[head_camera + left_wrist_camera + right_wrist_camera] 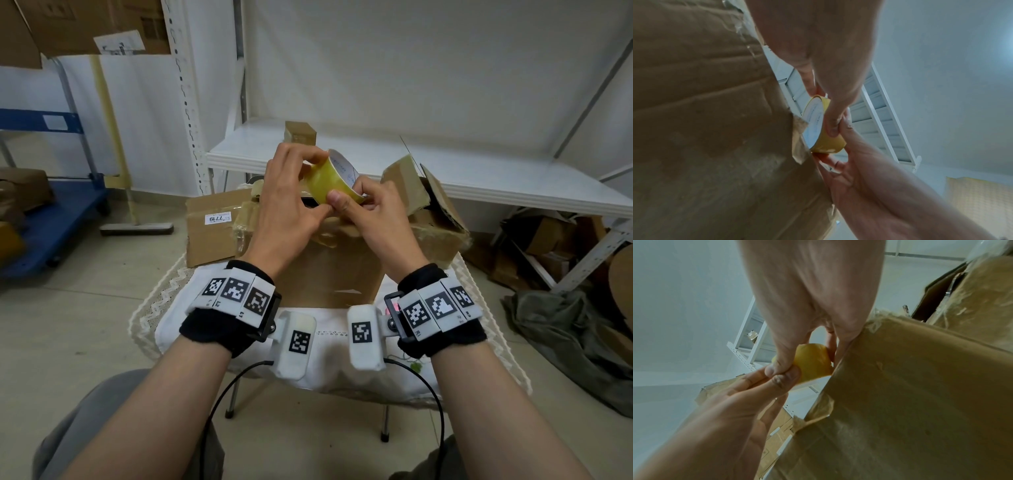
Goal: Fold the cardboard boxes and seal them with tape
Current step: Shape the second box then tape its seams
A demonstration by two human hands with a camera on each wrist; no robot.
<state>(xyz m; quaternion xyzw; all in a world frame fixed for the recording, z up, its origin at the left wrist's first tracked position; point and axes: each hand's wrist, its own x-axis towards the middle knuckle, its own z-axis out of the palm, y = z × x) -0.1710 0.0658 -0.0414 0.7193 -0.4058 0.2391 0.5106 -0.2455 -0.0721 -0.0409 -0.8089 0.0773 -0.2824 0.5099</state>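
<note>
I hold a yellow tape roll (325, 178) with both hands, raised above a brown cardboard box (329, 274) on a white-clothed small table (191, 325). My left hand (294, 192) grips the roll from the left, fingers over its top and thumb at its lower edge. My right hand (359, 202) pinches it from the right, its thumb pressed on the outer face beside the left thumb. The left wrist view shows the tape roll (826, 134) between both hands next to the box (715, 129). In the right wrist view, both thumbs meet on the tape roll (813, 363), beside the box (900, 402).
More worn boxes stand behind: one labelled 7719 (209, 229) at left, an open one (431, 212) at right. A white shelf (479, 174) carries a small box (299, 132). A blue cart (51, 222) and a floor squeegee (137, 228) are at left, crumpled cloth (565, 335) at right.
</note>
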